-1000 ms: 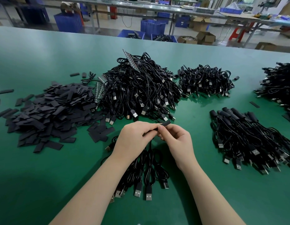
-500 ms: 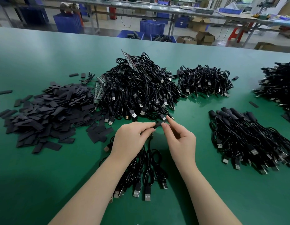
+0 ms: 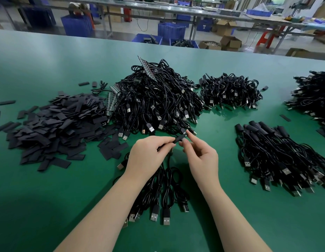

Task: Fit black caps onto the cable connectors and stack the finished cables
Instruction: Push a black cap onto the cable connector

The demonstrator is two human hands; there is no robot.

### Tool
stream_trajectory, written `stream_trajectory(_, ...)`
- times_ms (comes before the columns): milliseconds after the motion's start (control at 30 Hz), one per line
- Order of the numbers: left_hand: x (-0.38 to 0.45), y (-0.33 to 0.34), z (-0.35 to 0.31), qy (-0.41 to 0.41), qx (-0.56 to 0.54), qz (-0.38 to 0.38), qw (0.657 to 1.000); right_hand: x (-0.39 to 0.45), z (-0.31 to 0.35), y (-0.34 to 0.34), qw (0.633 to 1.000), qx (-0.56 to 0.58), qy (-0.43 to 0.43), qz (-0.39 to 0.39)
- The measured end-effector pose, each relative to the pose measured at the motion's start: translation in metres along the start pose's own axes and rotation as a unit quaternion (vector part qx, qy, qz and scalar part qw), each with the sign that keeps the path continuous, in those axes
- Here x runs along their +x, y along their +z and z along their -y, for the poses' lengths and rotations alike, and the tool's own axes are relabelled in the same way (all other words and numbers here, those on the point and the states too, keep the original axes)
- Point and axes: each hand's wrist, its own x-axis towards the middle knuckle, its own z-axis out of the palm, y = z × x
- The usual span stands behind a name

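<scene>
Black cap [image 3: 180, 138] pinched by left hand [image 3: 149, 155], right hand [image 3: 201, 159] fingertips on its end. Skewed push could jam it or slip.

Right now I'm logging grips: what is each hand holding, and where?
The left hand pinches the small black cap at its near end; the right hand pinches its far end between thumb and forefinger.
</scene>
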Motion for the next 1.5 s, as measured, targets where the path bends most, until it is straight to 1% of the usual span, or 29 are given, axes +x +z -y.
stream_trajectory(133,0.0,0.001,-0.001,0.0,0.001,0.009,1.0,0.0,0.001,-0.001,1.0,-0.003,0.016,-0.006)
stream_trajectory(233,0.0,0.001,0.0,0.009,0.003,0.008,1.0,-0.002,0.001,0.001,0.999,-0.034,-0.001,0.003)
stream_trajectory(433,0.0,0.002,0.001,0.017,0.014,0.026,0.999,-0.001,-0.001,-0.001,0.999,-0.035,-0.005,-0.001)
stream_trajectory(567,-0.001,0.003,0.001,0.003,-0.016,0.033,0.999,0.0,-0.001,0.0,0.999,-0.03,-0.004,-0.01)
stream_trajectory(700,0.001,0.003,0.0,0.0,-0.023,0.013,1.0,0.001,-0.001,-0.001,1.0,-0.025,-0.006,-0.018)
stream_trajectory(1033,0.0,0.002,-0.003,-0.004,-0.03,0.008,1.0,0.0,-0.002,-0.002,0.999,-0.046,-0.015,-0.013)
stream_trajectory(1233,0.0,0.001,-0.003,-0.003,-0.028,0.004,1.0,0.0,-0.006,-0.001,0.999,-0.04,0.022,-0.014)
stream_trajectory(1333,-0.001,0.001,-0.004,-0.002,-0.034,0.007,0.999,0.001,-0.002,0.0,0.999,-0.021,0.049,-0.002)
stream_trajectory(1433,-0.002,0.001,-0.006,0.012,-0.026,0.028,0.999,0.0,0.001,0.002,0.999,-0.031,0.031,0.027)
stream_trajectory(1500,-0.002,0.001,-0.006,0.01,-0.03,0.033,0.999,-0.001,0.003,0.002,0.999,-0.02,0.035,0.027)
